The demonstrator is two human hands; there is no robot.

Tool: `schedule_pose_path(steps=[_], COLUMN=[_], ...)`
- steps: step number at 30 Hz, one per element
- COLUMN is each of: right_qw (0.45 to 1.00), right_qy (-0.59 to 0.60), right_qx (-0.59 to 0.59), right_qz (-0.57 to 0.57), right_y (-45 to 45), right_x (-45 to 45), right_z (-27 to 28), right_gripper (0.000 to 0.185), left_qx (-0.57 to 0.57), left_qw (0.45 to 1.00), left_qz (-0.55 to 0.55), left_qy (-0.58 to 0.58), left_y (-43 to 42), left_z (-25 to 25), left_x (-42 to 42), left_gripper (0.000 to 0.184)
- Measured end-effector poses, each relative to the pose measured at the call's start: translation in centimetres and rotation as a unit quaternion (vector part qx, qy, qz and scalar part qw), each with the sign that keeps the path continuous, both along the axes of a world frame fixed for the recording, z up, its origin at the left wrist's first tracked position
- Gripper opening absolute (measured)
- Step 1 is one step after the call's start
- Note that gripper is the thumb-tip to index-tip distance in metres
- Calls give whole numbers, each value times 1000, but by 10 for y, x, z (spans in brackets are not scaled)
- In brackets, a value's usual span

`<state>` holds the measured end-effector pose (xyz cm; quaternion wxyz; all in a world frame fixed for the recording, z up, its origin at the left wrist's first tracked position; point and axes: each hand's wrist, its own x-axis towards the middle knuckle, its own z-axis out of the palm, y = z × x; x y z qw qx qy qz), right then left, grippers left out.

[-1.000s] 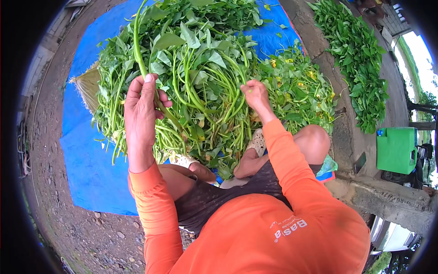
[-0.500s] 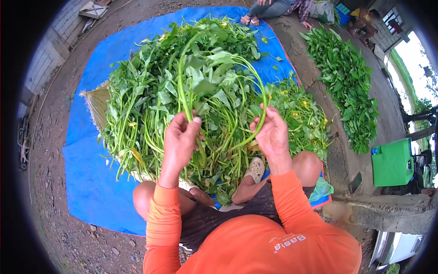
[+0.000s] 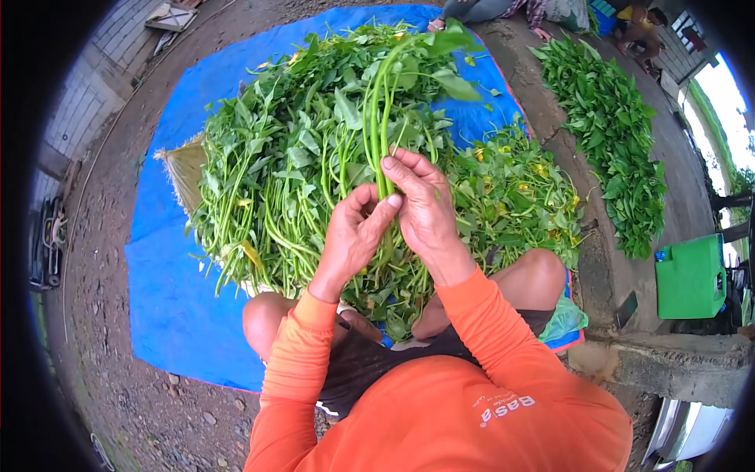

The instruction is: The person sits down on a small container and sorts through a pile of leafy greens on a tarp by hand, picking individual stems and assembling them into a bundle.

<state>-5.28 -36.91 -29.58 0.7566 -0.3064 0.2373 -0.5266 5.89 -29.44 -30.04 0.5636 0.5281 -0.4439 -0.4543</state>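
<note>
Several long green stems with leaves stand upright in a small bunch above the heap. Around their lower part my left hand is closed, thumb pressed to the fingers. My right hand grips the same stems just beside and slightly above it, and the two hands touch. Beneath and beyond them a big heap of leafy greens lies on a blue tarp. A looser pile with yellowed leaves is right of my hands.
A row of dark green bundles lies on the concrete at right, near a green container. A beige sack pokes out at the heap's left. Two other people sit at the top; one shows a hand. My bent knees flank my arms.
My hands were apart, each at a stem; they have come together on one bunch. The stems have been drawn side by side, their leafy tops now leaning right.
</note>
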Motion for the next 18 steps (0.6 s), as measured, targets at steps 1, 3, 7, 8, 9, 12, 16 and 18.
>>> schedule_pose_path(steps=[1, 3, 7, 8, 9, 12, 16, 18], right_qw=[1000, 999, 974, 955, 941, 911, 948, 905], right_qy=[9, 30, 193, 234, 245, 261, 203, 349], right_qx=[-6, -20, -112, -172, -230, -313, -205, -96], right_qz=[-2, -7, -39, -54, -30, 61, -134, -222], right_y=[2, 2, -1, 1, 2, 9, -61, -109], right_x=[2, 1, -11, -10, -11, -22, -61, -94], right_z=[0, -2, -13, -18, -18, -19, -21, -55], right_gripper=[22, 20, 12, 11, 11, 9, 18, 51], left_qx=[6, 16, 29, 60, 61, 54, 74, 32], left_qw=[1000, 1000, 999, 998, 998, 998, 992, 987], left_qz=[6, 15, 20, 7, 9, 28, 100, 160], left_qy=[-7, -20, -11, -15, 1, 17, -8, -9], left_y=[0, 1, 7, 7, 6, 7, 8, 11], left_z=[-4, -6, -12, -14, -11, -4, 10, 10], left_x=[3, 5, 5, 7, 8, 10, 33, 53], left_gripper=[18, 19, 23, 26, 26, 29, 28, 29])
